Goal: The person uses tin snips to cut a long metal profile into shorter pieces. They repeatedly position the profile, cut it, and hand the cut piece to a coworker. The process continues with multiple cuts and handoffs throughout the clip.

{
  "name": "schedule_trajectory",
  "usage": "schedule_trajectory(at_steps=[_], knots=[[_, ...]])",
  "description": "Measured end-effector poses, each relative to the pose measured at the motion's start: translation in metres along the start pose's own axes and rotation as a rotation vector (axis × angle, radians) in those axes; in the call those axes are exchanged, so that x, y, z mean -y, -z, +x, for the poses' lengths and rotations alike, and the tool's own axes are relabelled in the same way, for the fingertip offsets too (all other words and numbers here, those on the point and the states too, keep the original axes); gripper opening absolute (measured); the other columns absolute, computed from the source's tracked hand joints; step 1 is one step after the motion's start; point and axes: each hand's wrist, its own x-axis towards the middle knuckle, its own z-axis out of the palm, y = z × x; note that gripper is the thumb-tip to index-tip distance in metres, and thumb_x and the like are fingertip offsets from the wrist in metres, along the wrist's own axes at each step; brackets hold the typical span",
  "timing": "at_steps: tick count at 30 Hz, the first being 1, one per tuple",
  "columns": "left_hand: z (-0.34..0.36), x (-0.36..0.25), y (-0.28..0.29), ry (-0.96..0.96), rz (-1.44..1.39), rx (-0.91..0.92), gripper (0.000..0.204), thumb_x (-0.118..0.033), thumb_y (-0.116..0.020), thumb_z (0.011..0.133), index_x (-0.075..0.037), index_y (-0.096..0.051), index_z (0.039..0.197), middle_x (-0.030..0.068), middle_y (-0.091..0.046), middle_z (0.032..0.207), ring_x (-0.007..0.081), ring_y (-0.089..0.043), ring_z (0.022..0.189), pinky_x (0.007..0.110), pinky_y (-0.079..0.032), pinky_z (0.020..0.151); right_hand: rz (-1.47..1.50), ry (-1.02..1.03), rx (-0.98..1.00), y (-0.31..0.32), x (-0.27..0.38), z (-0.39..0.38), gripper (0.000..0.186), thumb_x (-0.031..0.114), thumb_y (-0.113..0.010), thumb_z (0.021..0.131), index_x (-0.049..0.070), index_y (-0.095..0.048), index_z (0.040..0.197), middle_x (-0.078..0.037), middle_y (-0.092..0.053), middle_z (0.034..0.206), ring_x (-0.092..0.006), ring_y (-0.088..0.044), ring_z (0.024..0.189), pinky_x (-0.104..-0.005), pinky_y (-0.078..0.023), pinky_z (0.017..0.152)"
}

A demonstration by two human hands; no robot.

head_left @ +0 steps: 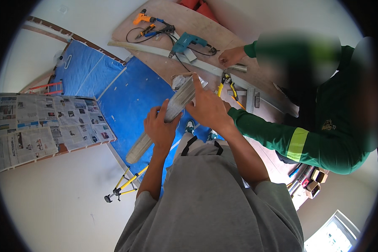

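Bar (pixel 179 104), long, grey and streaked lengthwise, held aslant before the person above smooth blue sheeting (pixel 132 90). Left hand (pixel 160 126): fingers wrapped around the bar near its middle. Right hand (pixel 211 109): fingers closed on its upper end, index finger extended. Beyond: yellow-handled snips (pixel 226 79), a straight pale channel (pixel 206 67) and a teal, pistol-shaped power drill (pixel 188 40).

The torso carries a loose grey shirt (pixel 201 201) at 6 o'clock. Its sleeves are short and matching: left sleeve (pixel 134 214) at 7 o'clock, right sleeve (pixel 275 206) between 4 and 5 o'clock. Left hand (pixel 160 128) and right hand (pixel 209 109) are bare. Two black strips (pixel 189 145) show at the shirt's 12 o'clock edge. Shoes (pixel 190 126): dark green and white.
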Motion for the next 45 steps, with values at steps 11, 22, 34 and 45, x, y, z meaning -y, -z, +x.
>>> schedule_trajectory(at_steps=[11,22,34,45], knots=[[-0.019,0.025,0.0,-0.059,0.016,-0.073,0.062,-0.02,-0.092,0.063,-0.024,-0.074,0.123,0.0013,-0.064,0.108,0.0241,-0.06,0.097,0.043,-0.041,0.088,-0.076,-0.025,0.099,0.007,0.003,-0.007,0.083,0.025,-0.07,0.083,-0.011,-0.036,0.15,-0.028,-0.072,0.094,-0.044,-0.073,0.089,-0.0514,-0.059,0.079],[-0.035,0.055,0.002,-0.07,-0.023,-0.125,0.062,-0.017,-0.091,0.063,-0.026,-0.074,0.122,0.0007,-0.064,0.109,0.0242,-0.059,0.099,0.045,-0.04,0.093,0.023,0.023,0.237,0.004,0.007,-0.008,0.082,0.03,-0.065,0.085,-0.013,-0.037,0.149,-0.033,-0.069,0.107,-0.0468,-0.069,0.101,-0.0527,-0.054,0.092],[-0.077,0.06,0.008,0.093,-0.048,-0.092,0.067,-0.02,-0.092,0.063,-0.019,-0.072,0.128,0.0047,-0.064,0.11,0.0257,-0.06,0.1,0.044,-0.041,0.09,0.504,-0.073,-0.053,0.007,-0.037,-0.054,0.059,0.024,-0.075,0.093,-0.004,-0.055,0.141,-0.018,-0.068,0.097,-0.0201,-0.069,0.089,-0.0342,-0.055,0.078],[-0.088,0.021,0.019,0.114,-0.206,0.166,0.062,-0.03,-0.092,0.067,-0.017,-0.073,0.125,0.0051,-0.063,0.096,0.023,-0.062,0.08,0.038,-0.047,0.074,0.198,0.152,-0.46,-0.043,-0.027,-0.072,0.025,0.009,-0.078,0.088,-0.002,-0.074,0.111,-0.016,-0.068,0.099,-0.0262,-0.068,0.082,-0.0354,-0.052,0.072]])
